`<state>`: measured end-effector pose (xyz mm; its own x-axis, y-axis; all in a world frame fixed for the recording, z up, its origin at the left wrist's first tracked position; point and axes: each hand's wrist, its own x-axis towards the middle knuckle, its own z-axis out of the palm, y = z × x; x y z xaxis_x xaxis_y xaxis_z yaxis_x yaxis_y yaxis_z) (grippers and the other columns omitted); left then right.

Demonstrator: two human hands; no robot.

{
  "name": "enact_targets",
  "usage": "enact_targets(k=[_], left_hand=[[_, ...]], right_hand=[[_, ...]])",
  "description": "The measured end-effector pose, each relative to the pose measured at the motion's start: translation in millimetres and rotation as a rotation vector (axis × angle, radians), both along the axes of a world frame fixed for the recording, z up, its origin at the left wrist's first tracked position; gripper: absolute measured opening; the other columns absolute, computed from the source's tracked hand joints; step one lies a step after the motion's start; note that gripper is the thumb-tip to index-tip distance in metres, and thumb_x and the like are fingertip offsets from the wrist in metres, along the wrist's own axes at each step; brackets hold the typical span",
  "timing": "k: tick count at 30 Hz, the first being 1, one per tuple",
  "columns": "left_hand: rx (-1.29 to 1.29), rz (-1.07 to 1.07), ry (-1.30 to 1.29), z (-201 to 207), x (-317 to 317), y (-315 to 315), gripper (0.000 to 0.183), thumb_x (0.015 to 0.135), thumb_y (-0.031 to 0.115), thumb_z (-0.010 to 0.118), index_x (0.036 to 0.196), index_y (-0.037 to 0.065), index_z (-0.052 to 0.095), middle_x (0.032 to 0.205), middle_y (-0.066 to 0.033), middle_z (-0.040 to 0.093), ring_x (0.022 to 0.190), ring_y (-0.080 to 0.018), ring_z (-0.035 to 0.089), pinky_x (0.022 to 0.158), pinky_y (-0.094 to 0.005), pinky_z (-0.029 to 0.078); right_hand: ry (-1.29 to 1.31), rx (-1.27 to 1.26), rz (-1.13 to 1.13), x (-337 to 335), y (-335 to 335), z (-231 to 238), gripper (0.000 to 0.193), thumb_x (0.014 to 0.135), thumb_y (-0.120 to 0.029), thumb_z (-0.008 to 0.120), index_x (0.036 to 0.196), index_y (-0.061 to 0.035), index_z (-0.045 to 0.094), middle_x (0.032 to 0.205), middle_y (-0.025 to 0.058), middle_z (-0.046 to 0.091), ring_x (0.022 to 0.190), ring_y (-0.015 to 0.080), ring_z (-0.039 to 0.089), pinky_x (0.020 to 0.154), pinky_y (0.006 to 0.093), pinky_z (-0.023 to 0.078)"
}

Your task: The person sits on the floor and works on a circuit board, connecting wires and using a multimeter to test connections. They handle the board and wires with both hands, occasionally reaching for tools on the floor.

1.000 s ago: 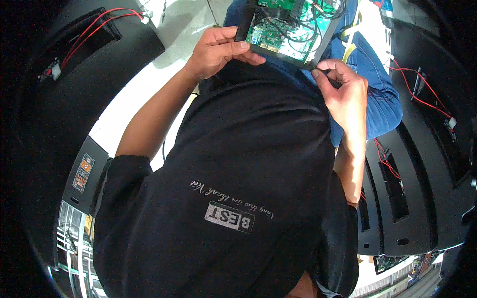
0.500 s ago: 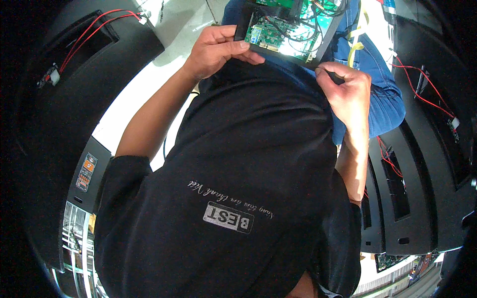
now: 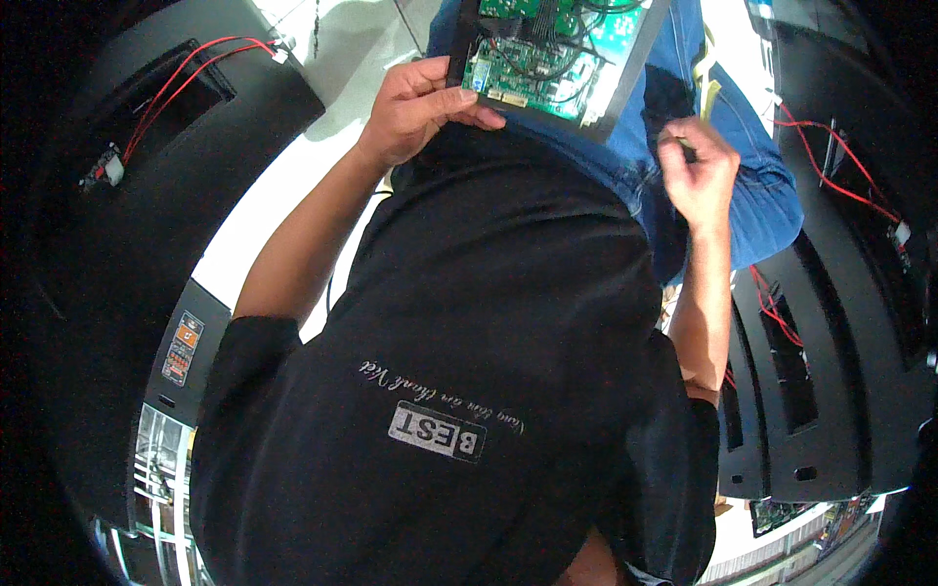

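A green circuit board (image 3: 537, 73) with black cables sits in a black frame (image 3: 608, 125) over my lap. My left hand (image 3: 415, 109) grips the frame's near left corner, thumb on top and fingers beneath. Off the frame's right side, my right hand (image 3: 701, 171) is closed in a pinch above my blue jeans. A thin yellow strip (image 3: 705, 93) runs down to its fingers, and a bit of yellow shows between thumb and forefinger. The far end of the board is cut off by the picture's upper edge.
Large black panels curve along both sides. Red wires (image 3: 186, 73) with white connectors lie on the left panel, and more red wires (image 3: 840, 176) on the right ones. A labelled black piece (image 3: 181, 347) stands at lower left; another circuit board (image 3: 777, 516) lies at lower right.
My right hand has moved right, away from the frame's near edge, and the yellow strip has shifted with it. The framed board and my left hand have shifted slightly left.
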<state>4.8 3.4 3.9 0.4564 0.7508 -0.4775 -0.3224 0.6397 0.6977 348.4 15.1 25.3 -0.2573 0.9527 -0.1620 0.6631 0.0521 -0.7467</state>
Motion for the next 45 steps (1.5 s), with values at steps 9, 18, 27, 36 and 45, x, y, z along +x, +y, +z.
enact_targets(k=[9, 18, 27, 36, 45], left_hand=[[-0.024, -0.017, 0.037, 0.2, 2.4, -0.7, 0.037, 0.089, 0.012, 0.055, 0.12, -0.01, 0.054, 0.116, -0.0205, 0.062, 0.098, -0.0263, 0.065, 0.087, -0.0392, 0.054], [-0.08, 0.032, 0.04, 6.2, 6.4, 0.8, 0.035, 0.089, 0.015, 0.062, 0.112, -0.011, 0.057, 0.102, -0.0214, 0.067, 0.089, -0.0273, 0.069, 0.082, -0.0393, 0.057], [-0.102, -0.003, -0.173, 2.0, -0.4, 5.4, 0.038, 0.088, 0.012, 0.057, 0.114, -0.015, 0.055, 0.108, -0.0278, 0.064, 0.097, -0.0358, 0.067, 0.089, -0.0457, 0.054], [-0.112, -0.033, -0.125, 2.5, -2.3, 7.2, 0.038, 0.083, 0.005, 0.059, 0.116, -0.015, 0.054, 0.108, -0.0267, 0.064, 0.095, -0.0336, 0.068, 0.088, -0.0447, 0.055], [-0.12, -0.012, -0.199, -6.2, 1.8, 12.9, 0.038, 0.081, 0.002, 0.06, 0.117, -0.008, 0.053, 0.104, -0.0254, 0.066, 0.089, -0.0325, 0.069, 0.081, -0.0458, 0.057]], right_hand=[[0.535, -0.383, -0.231, -52.2, -10.4, 19.7, 0.033, 0.076, 0.0, 0.077, 0.093, -0.0068, 0.05, 0.081, -0.0011, 0.061, 0.067, 0.0027, 0.048, 0.06, 0.0193, 0.041], [0.585, -0.224, -0.214, -56.0, -11.3, 6.1, 0.022, 0.078, 0.0, 0.072, 0.083, -0.0062, 0.052, 0.076, 0.0011, 0.058, 0.073, 0.0091, 0.054, 0.07, 0.0257, 0.044], [0.6, -0.227, -0.15, -51.4, -7.3, 9.0, 0.021, 0.08, -0.004, 0.072, 0.085, -0.0065, 0.051, 0.07, 0.0022, 0.056, 0.064, 0.0092, 0.051, 0.059, 0.0265, 0.042], [0.051, 0.166, -0.428, 49.2, 80.2, -0.4, 0.016, 0.092, -0.017, 0.059, 0.099, -0.0037, 0.064, 0.089, 0.0149, 0.066, 0.081, 0.0277, 0.064, 0.073, 0.0377, 0.049], [-0.311, 0.602, -0.07, 29.1, 263.3, 70.9, 0.031, 0.088, -0.019, 0.063, 0.117, -0.0087, 0.057, 0.105, 0.0191, 0.063, 0.089, 0.0378, 0.063, 0.073, 0.0427, 0.051]])
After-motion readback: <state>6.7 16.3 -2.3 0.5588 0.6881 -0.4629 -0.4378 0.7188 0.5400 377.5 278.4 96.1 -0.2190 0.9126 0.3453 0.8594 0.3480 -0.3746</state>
